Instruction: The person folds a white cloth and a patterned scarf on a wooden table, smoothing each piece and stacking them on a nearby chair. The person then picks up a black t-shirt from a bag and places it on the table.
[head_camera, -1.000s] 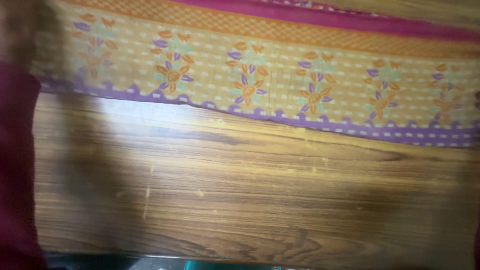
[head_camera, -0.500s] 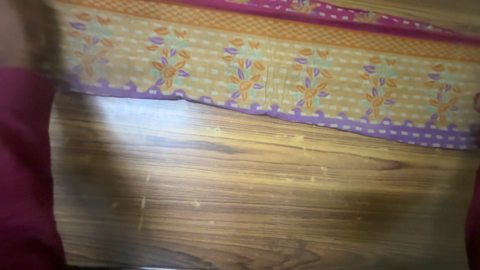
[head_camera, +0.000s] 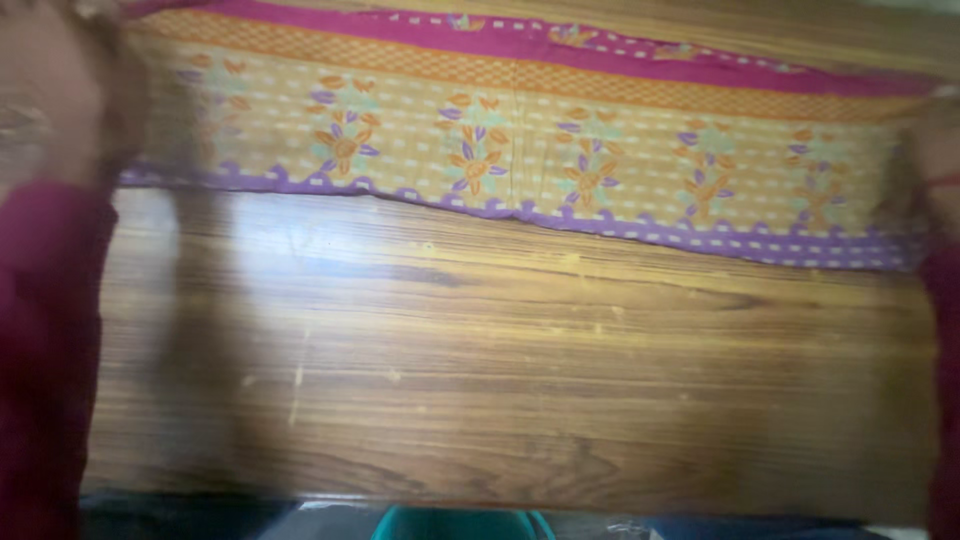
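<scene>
Shifted nearer, patterned cloth (head_camera: 520, 150) lies along wooden table (head_camera: 520, 380).

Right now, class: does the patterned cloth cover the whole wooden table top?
No: the patterned cloth lies only along the far edge, leaving most of the wooden table top bare.

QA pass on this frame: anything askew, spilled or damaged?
Nothing spilled or torn. The orange floral cloth with purple scalloped border lies slightly askew, its edge slanting down to the right across the brown wood-grain table. The table shows small pale specks. Both hands sit blurred at the cloth's ends: left hand, right hand.
</scene>
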